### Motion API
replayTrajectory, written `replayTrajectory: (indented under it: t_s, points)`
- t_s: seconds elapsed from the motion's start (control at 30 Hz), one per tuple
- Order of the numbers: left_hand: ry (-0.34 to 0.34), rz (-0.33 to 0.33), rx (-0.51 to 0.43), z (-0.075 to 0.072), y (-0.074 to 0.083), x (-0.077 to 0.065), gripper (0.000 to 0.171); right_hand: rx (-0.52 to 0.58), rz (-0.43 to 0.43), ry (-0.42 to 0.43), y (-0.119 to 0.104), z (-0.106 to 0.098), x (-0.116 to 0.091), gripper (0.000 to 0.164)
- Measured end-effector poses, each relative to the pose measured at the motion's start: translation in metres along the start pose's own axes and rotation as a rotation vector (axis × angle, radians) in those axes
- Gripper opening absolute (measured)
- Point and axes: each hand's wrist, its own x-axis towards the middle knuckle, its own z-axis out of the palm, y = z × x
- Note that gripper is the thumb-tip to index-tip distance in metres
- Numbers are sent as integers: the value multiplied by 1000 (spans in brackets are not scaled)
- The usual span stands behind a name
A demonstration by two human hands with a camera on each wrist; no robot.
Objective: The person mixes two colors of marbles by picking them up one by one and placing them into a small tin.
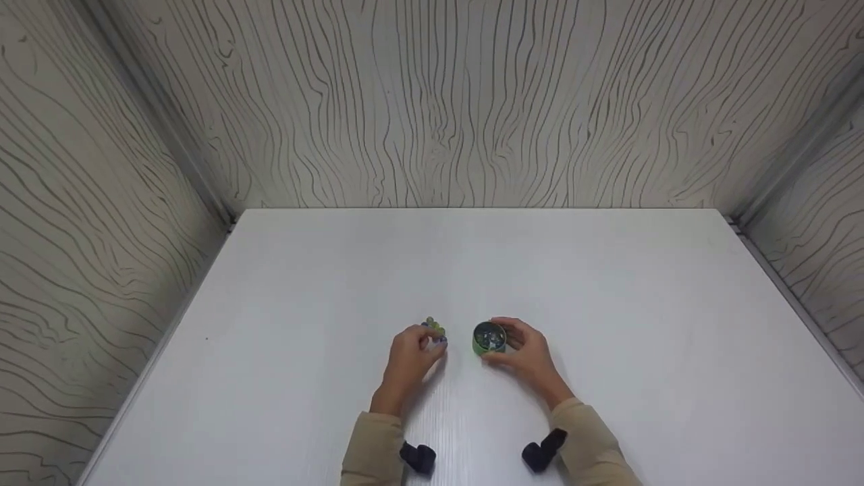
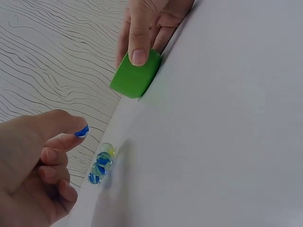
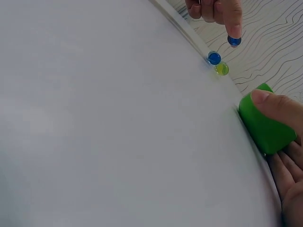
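Note:
Between thumb and forefinger my left hand (image 1: 407,356) pinches a blue glass marble (image 2: 82,131), lifted off the table. Several loose blue and yellow-green marbles (image 2: 102,160) lie close together on the table beside that hand. My right hand (image 1: 532,358) grips a small round green cup (image 3: 266,124) from its right side, thumb on the near wall and fingers around the back. The cup stands upright on the table with its mouth up. Its inside looks dark, with some shiny bits; the head view is too small to tell what they are.
The white table (image 1: 304,283) spreads around both hands. Wood-grain patterned walls (image 1: 439,101) rise at its back and sides. A black wrist device (image 1: 420,459) sits at the left sleeve, and another black device (image 1: 540,455) at the right sleeve.

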Motion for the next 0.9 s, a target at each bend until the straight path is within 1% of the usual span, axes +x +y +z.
replayTrajectory:
  t_s: [0.17, 0.33, 0.43, 0.57, 0.73, 0.9]
  points:
    - [-9, 1, 8, 1, 7, 2, 14, -19, 23, -13, -1, -2, 0, 62]
    - [-11, 5, 38, 1, 11, 3, 12, -26, 49, -22, -1, -3, 1, 63]
    - [-16, -6, 50, 1, 13, 5, 11, -19, 46, -19, -2, -2, 1, 64]
    - [-21, 7, 69, 1, 17, 7, 11, -11, 28, -15, -3, -1, 1, 65]
    - [-17, 46, 69, 1, 19, 8, 12, 7, 40, -12, -2, -1, 2, 66]
    - [-13, 48, 62, 0, 22, 10, 12, 12, 35, -8, -2, -1, 1, 66]
